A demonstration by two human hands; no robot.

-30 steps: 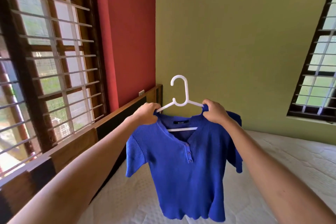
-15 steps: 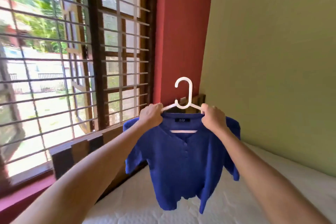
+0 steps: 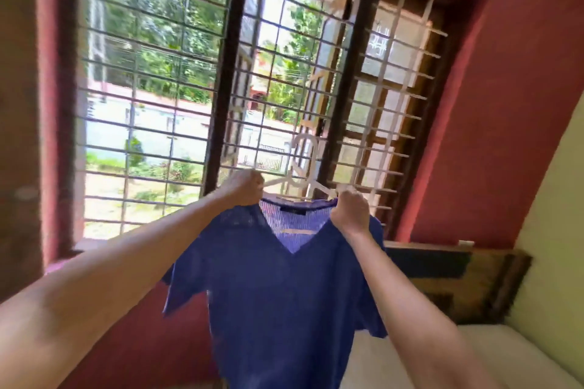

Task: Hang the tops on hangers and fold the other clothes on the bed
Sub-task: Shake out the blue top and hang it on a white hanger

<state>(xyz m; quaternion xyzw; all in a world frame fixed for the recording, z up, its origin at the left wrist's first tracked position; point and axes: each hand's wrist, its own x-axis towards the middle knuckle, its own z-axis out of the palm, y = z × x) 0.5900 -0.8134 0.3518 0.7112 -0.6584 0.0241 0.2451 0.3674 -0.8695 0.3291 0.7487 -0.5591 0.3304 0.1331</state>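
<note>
Holding a blue top on a hanger up to the window.

My left hand (image 3: 245, 186) and right hand (image 3: 349, 210) each grip a shoulder of the blue top (image 3: 278, 300), which hangs on a white hanger (image 3: 305, 167). The hook stands upright in front of the barred window (image 3: 202, 98). A red wall (image 3: 512, 110) frames it, and the mattress (image 3: 493, 354) lies at lower right.

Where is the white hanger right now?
In the head view's centre, the white plastic hanger sits inside the blue knit top, gripped by the left hand and right hand before the barred window.
</note>
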